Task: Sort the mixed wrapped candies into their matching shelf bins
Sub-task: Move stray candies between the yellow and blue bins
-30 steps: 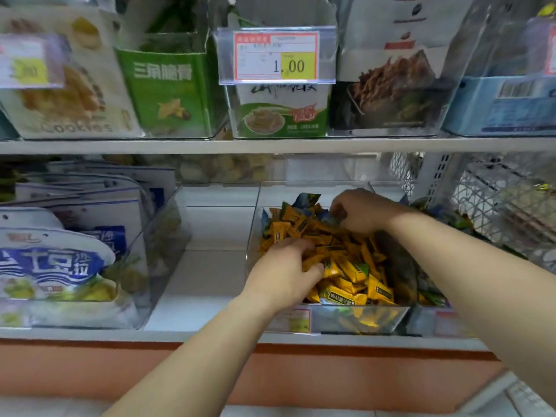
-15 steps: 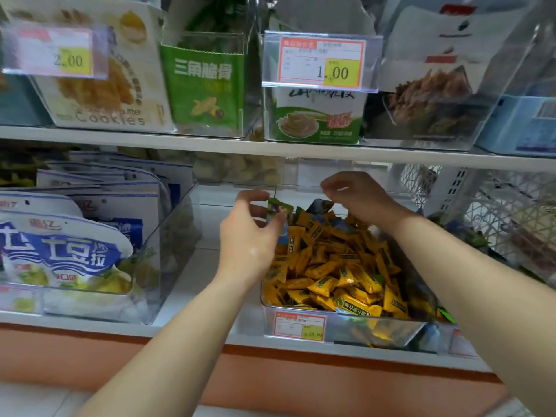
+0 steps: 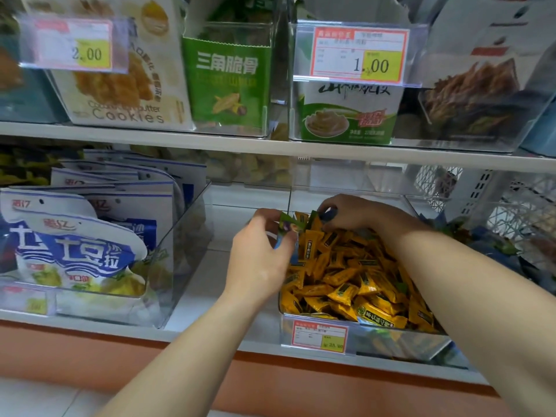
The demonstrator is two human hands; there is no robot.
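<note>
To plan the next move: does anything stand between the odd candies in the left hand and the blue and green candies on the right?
Yes. The right forearm lies across the yellow candy bin, between the left hand holding the odd candies and the blue and green pile on the right. Going over it seems needed.

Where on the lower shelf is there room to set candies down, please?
The white shelf strip between the clear bin of blue pouches and the clear bin of yellow wrapped candies is free. The left hand and right hand crowd that heaped bin.
</note>
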